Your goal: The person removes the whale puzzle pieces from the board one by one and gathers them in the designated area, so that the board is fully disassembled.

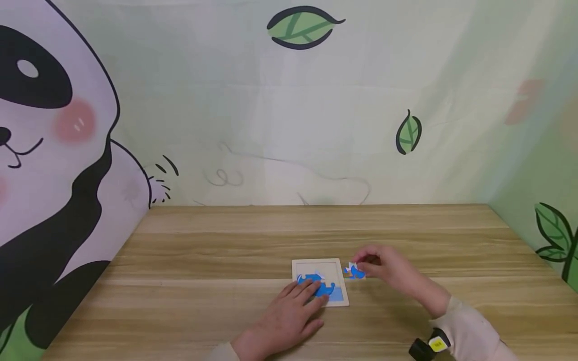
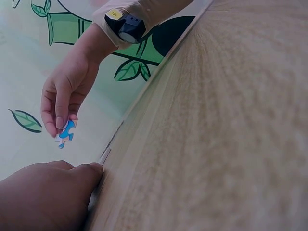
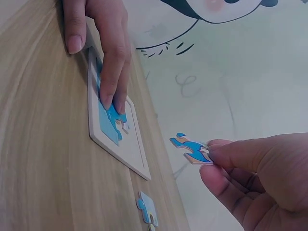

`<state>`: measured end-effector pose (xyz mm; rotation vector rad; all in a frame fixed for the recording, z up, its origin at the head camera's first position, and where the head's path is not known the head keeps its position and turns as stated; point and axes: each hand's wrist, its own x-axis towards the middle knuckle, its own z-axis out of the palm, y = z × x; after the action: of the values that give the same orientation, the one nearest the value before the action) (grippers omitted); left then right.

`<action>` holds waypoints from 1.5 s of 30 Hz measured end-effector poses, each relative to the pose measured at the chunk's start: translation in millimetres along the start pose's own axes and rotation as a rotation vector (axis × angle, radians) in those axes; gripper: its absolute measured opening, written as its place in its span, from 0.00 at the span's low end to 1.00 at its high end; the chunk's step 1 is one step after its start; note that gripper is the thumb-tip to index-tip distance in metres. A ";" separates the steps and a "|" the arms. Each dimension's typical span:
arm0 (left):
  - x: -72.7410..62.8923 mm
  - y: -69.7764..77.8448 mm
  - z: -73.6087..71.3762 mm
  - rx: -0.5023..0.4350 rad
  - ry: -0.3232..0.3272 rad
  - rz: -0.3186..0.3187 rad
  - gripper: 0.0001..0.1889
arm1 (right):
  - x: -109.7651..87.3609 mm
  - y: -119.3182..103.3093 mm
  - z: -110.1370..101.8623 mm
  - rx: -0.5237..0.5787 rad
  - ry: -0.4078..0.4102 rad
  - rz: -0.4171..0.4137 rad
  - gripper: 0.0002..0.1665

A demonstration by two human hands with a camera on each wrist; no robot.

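Observation:
A square wooden puzzle tray [image 1: 344, 287] lies on the table, partly filled with blue picture pieces [image 1: 331, 290]. My left hand [image 1: 291, 316] rests palm down at its near left side, fingers stretched over the fitted pieces and covering some of them. In the right wrist view those fingertips press on the blue pieces. Just right of the tray, my right hand [image 1: 384, 268] pinches a blue and white jigsaw piece [image 3: 192, 149] between thumb and fingers, raised above the table. Another loose jigsaw piece [image 3: 147, 211] lies on the table beside the tray.
The wood-grain table [image 1: 203, 250] runs back to a wall cloth [image 1: 226, 100] printed with a panda and leaves. A black wrist device [image 1: 429, 346] with a yellow label sits at the right sleeve.

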<state>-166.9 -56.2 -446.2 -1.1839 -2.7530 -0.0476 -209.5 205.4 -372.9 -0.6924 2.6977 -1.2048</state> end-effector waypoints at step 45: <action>-1.4 0.3 -0.6 0.008 0.028 0.002 0.25 | -46.3 52.9 -38.2 -0.063 -0.020 -0.068 0.04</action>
<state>-165.7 -57.1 -445.9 -1.1753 -2.7245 -0.0521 -197.9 282.8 -389.4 -0.8066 2.7270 -1.1261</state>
